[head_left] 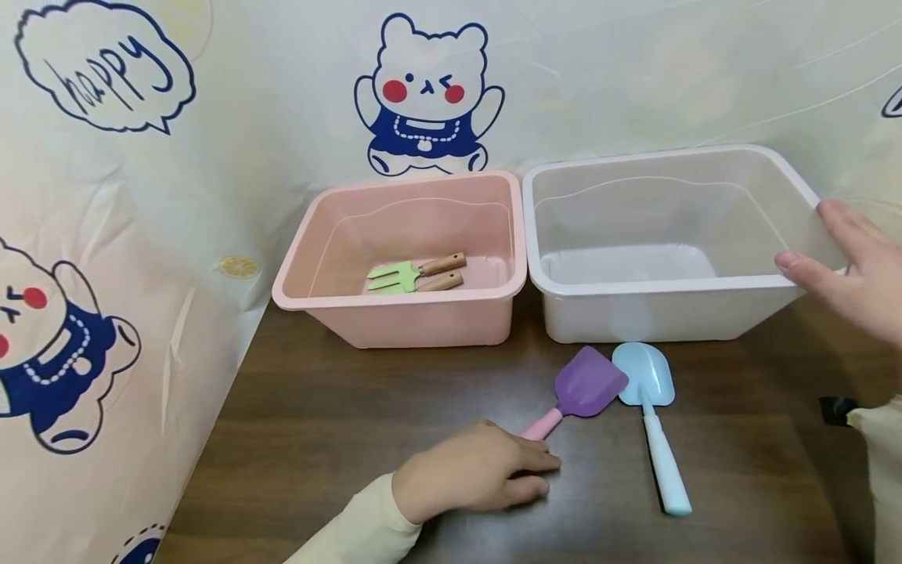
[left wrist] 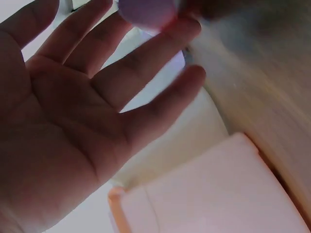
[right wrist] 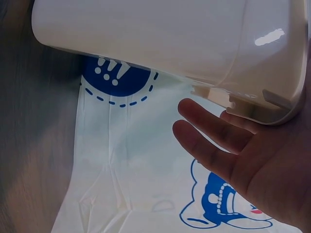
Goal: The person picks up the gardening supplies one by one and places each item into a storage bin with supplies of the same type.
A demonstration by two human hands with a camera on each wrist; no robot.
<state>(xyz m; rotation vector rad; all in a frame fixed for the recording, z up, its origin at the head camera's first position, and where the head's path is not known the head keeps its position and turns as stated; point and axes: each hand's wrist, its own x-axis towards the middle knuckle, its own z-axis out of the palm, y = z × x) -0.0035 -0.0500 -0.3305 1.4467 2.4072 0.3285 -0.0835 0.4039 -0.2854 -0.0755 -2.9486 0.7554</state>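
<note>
A toy shovel (head_left: 590, 382) with a purple blade and pink handle lies on the table. My left hand (head_left: 479, 470) is at its handle, palm down, hiding the handle's end. In the left wrist view the fingers (left wrist: 146, 65) are extended and spread, near the blurred pinkish handle end (left wrist: 148, 12). A light blue shovel (head_left: 658, 439) lies beside, its blade close to the purple one. My right hand (head_left: 860, 266) rests at the right rim of the white bin (head_left: 648, 286), thumb over the rim. Its visible fingers (right wrist: 214, 126) are loosely extended outside the bin.
To the left of the white bin stands a pink bin (head_left: 430, 321), rims close together. Inside lie green fork-like garden tools (head_left: 402, 276) with wooden handles. A printed cloth (head_left: 268, 94) hangs behind the brown table (head_left: 317, 415) and along its left side.
</note>
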